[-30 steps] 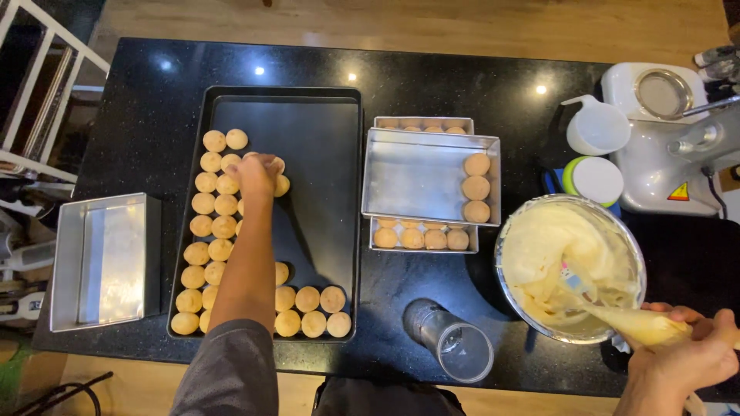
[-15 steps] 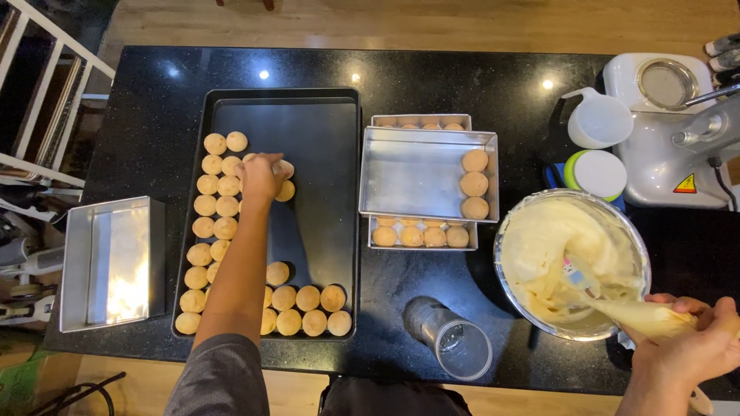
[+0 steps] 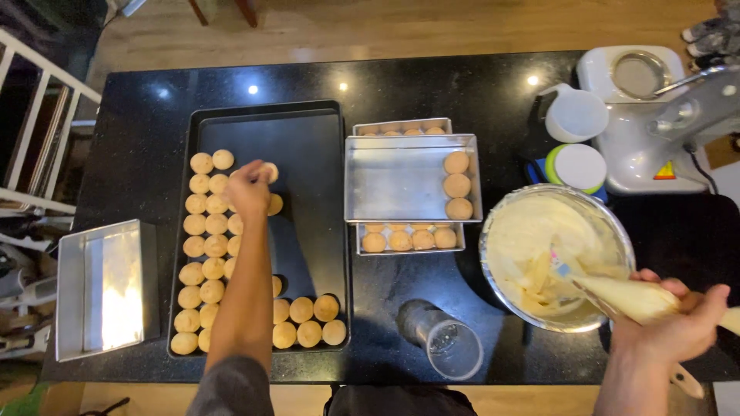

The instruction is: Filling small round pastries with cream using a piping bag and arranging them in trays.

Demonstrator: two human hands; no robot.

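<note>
In the head view, the left hand (image 3: 248,187) is reaching out over the dark baking tray (image 3: 308,139) on the left of the black counter (image 3: 432,85), and its fingers are closing on one small round pastry shell (image 3: 269,171) at the far edge of the rows. The other shells (image 3: 204,231) are lying in columns down the tray's left side and along its near edge, touching one another.

The shell is looking light, dry and probably brittle, so a gentle pinch across its sides with the fingertips seems the best hold; squeezing hard could likely crush it.

The right hand (image 3: 678,327) is sitting at the near right, wrapped around a filled piping bag (image 3: 628,296) whose tip is resting over the metal bowl of pale cream (image 3: 539,246). The bag is looking soft and yielding, likely slick with cream near the tip, so gripping the fat rear part is what keeps it steady.

Between the two hands, a steel pan (image 3: 401,177) holding three shells at its right end is stacked on another pan of shells. A clear cup (image 3: 447,347) is lying near the front edge, an empty steel pan (image 3: 104,289) is sitting at the far left, and a white stand mixer (image 3: 663,115) is standing at the far right.
</note>
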